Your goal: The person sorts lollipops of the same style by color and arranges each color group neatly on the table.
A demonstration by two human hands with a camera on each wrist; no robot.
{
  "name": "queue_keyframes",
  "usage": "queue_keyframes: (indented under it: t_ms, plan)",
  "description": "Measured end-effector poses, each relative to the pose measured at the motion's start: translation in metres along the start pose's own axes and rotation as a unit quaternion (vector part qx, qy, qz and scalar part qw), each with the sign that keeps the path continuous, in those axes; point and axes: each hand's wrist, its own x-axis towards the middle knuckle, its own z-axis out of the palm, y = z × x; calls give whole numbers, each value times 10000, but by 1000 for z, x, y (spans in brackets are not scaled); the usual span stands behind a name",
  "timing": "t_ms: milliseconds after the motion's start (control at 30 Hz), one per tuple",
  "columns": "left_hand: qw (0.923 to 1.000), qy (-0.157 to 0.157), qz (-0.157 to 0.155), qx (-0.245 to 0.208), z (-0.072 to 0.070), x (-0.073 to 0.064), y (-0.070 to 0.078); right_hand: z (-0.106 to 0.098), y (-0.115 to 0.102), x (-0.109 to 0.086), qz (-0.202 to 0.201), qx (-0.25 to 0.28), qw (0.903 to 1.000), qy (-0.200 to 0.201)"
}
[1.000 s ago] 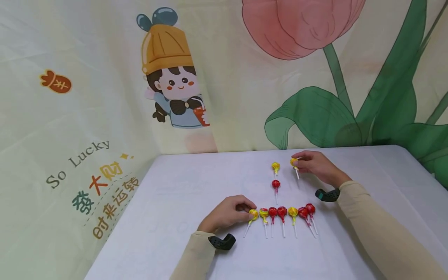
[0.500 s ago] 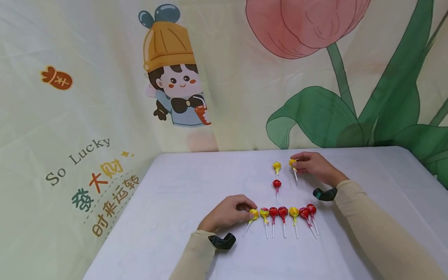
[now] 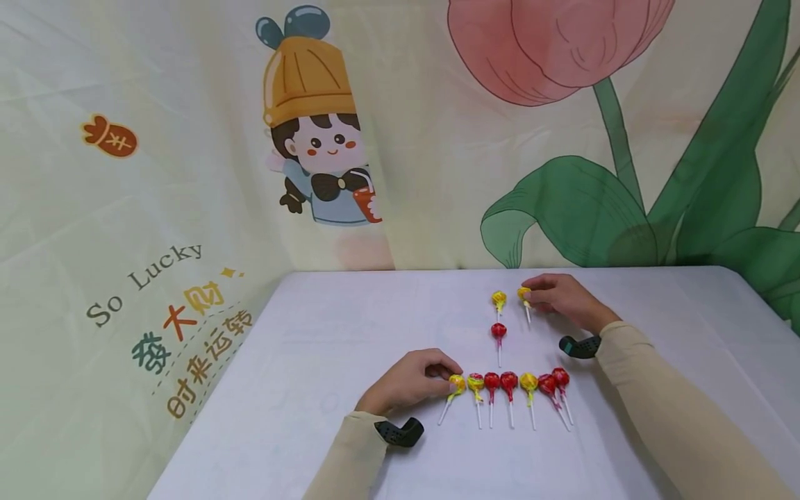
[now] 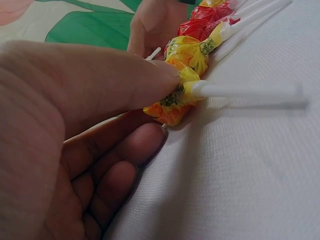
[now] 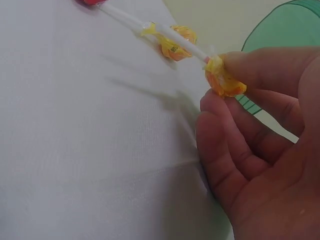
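Observation:
My left hand (image 3: 412, 380) pinches the wrapped head of a yellow lollipop (image 4: 172, 107) at the left end of a row on the white table. Beside it in that row lie several more red and yellow lollipops (image 3: 509, 381), sticks toward me. Farther back, my right hand (image 3: 565, 298) holds another yellow lollipop (image 5: 225, 82) between thumb and fingertips, its stick angled down. Just left of that hand, a yellow lollipop (image 3: 498, 299) lies above a red lollipop (image 3: 498, 331), forming a short column.
The white-covered table (image 3: 325, 326) meets a printed cloth backdrop (image 3: 425, 173) at its far edge. Each wrist wears a black camera band, such as the left band (image 3: 400, 432). At the row's right end, two red lollipops (image 3: 560, 377) overlap.
The head view has shifted slightly, moving the whole scene a little to the right. My right hand has edged slightly left toward the column with its lollipop; the left keeps its pinch.

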Motion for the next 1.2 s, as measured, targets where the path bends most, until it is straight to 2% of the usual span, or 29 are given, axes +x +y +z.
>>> queue_keyframes:
  t_ms: [233, 600, 1000, 1200]
  plan:
    - [9999, 81, -60, 12, 1, -1, 0, 6, 0, 6, -177, -302, 9994, 61]
    - [9998, 131, -142, 40, 1, -1, 1, 15, -5, 13, -118, -995, 9947, 216]
    - [9998, 109, -98, 167, 1, 0, 1, 21, -8, 17, 59, -1085, 9936, 315]
    - [9998, 137, -74, 82, 2, 0, 2, 20, -10, 16, 103, -1117, 9932, 307]
